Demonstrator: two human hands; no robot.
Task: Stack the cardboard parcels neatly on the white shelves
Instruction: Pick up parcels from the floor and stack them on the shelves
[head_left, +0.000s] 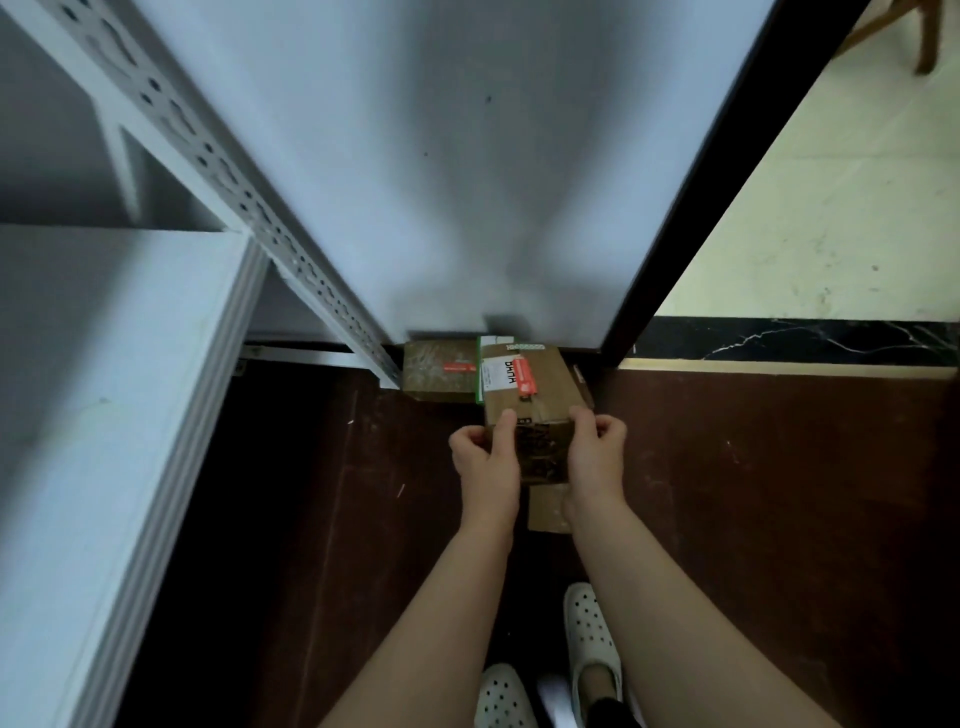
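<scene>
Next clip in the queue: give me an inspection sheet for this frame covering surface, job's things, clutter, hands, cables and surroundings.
Surface: dark brown floor, scuffed; the parcels lie on it at the foot of a grey wall panel.
Job's things: held parcel with a white label and red sticker; second parcel behind it to the left; white shelf at left, no parcel seen on it.
Clutter: flat cardboard piece under the held parcel.
Hands: left hand and right hand grip the held parcel's near end from either side.
Cables: nothing seen.
Surroundings: perforated shelf upright, black door frame, pale tiled floor beyond, white perforated shoes.
</scene>
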